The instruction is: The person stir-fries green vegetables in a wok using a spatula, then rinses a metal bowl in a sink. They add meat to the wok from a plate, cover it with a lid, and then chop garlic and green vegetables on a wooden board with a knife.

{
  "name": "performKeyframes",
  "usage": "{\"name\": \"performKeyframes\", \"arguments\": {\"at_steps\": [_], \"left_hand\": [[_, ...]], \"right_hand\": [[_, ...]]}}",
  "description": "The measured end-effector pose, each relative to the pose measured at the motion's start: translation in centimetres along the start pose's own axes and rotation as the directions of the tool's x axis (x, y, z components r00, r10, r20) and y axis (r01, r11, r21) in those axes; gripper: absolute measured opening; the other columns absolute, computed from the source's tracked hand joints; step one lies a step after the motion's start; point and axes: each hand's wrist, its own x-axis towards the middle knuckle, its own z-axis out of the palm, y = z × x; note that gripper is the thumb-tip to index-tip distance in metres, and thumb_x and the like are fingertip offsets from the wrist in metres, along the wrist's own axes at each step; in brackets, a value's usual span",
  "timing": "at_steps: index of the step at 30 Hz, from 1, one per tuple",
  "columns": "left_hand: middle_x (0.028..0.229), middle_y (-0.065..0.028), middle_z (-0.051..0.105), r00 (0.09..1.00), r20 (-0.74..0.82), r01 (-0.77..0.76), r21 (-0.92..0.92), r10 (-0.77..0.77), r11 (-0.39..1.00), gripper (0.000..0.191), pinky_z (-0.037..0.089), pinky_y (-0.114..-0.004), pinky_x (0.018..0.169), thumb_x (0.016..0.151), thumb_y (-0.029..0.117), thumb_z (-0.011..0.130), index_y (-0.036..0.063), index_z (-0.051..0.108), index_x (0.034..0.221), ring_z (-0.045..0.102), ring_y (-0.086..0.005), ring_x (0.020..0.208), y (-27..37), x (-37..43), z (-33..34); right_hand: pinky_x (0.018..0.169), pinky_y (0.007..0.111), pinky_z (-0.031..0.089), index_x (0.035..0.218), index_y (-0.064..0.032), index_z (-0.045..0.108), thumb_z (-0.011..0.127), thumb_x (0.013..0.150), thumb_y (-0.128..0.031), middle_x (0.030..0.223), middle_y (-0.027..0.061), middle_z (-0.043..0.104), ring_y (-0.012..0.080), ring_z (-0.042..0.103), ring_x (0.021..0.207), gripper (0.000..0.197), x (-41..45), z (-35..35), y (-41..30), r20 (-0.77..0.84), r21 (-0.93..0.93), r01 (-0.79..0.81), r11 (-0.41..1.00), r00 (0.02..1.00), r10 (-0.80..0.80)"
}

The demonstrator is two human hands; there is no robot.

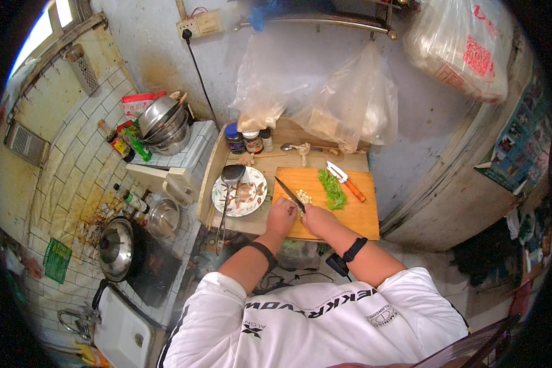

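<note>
My right hand (319,221) grips a dark-bladed kitchen knife (289,191), its tip pointing away and to the left over the wooden cutting board (359,221). Close beside it, at the board's left front, is my left hand (283,215) with the fingers curled; whether something small is pinched in them is hidden. Just beyond the hands lies a small heap of chopped pale pieces, perhaps garlic (304,197). Sliced green pepper (333,189) forms a strip farther right. Next to it rests a peeler (346,181) with an orange handle.
Left of the board, a spatula (232,175) lies across a patterned plate (248,195). Several jars (253,141) stand at the back, below hanging plastic bags (349,110). Stacked metal bowls (165,126), a lidded wok (116,248) and a sink (122,329) are at left.
</note>
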Motion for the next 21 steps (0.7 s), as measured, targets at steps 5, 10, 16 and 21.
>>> {"name": "performKeyframes", "arguments": {"at_steps": [5,10,16,21], "left_hand": [[0.089,-0.0135,0.059,0.999,0.042,0.014,0.041,-0.016,0.999,0.007,0.051,-0.04,0.071,0.081,0.004,0.07,0.0032,0.065,0.086,0.062,-0.0317,0.079,-0.2,0.1,0.2],[0.085,-0.0136,0.06,1.0,-0.016,-0.026,0.064,0.027,0.998,0.007,0.052,-0.04,0.069,0.078,0.004,0.072,0.003,0.067,0.083,0.062,-0.0324,0.077,0.2,0.1,0.1],[0.088,-0.0154,0.058,0.998,0.003,-0.059,0.07,0.059,0.996,0.009,0.051,-0.04,0.071,0.083,0.005,0.069,0.0028,0.063,0.089,0.062,-0.0334,0.08,-0.4,0.0,0.3],[0.087,-0.0146,0.062,0.996,-0.079,0.032,-0.023,-0.034,0.999,0.007,0.052,-0.04,0.07,0.084,0.007,0.07,0.0028,0.067,0.087,0.062,-0.0332,0.076,-0.3,-0.4,0.4]], "right_hand": [[0.081,0.054,0.05,0.106,0.002,0.057,0.049,0.092,-0.021,0.095,0.0283,0.067,0.0465,0.065,0.091,0.028,0.2,0.1,0.9,-0.019,0.047,-0.039,0.998,0.999,0.04],[0.082,0.056,0.05,0.105,0.0012,0.058,0.047,0.093,-0.024,0.097,0.0276,0.068,0.0459,0.065,0.092,0.03,0.1,-0.1,0.4,0.011,0.0,0.02,1.0,1.0,-0.02],[0.081,0.055,0.051,0.107,0.0018,0.057,0.047,0.095,-0.025,0.097,0.0272,0.068,0.0445,0.067,0.092,0.031,-0.1,-0.3,-0.3,0.021,-0.019,-0.024,1.0,0.999,0.024],[0.081,0.054,0.051,0.108,0.002,0.057,0.048,0.096,-0.024,0.097,0.0268,0.068,0.0448,0.066,0.091,0.03,0.0,0.1,0.8,0.007,0.001,0.008,1.0,1.0,-0.008]]}}
